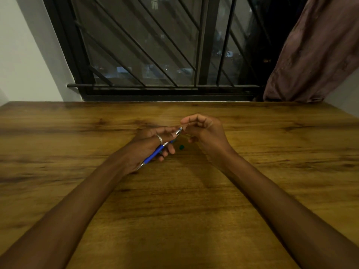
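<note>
My left hand [149, 146] grips a blue mechanical pencil [155, 154] with silver ends, its fingers curled round the barrel; a ring sits on one finger. The pencil points up and right, its top end near my right hand [204, 133]. My right hand hovers just right of that end with fingers curled, thumb and forefinger close together at the pencil's tip; whether they pinch anything is unclear. A small green piece [181, 146] lies on the wooden table [194, 200] between the two hands.
The wooden table runs to a wall with a black barred window [155, 55] behind it. A brown curtain [314, 55] hangs at the back right, its hem reaching the table's far edge.
</note>
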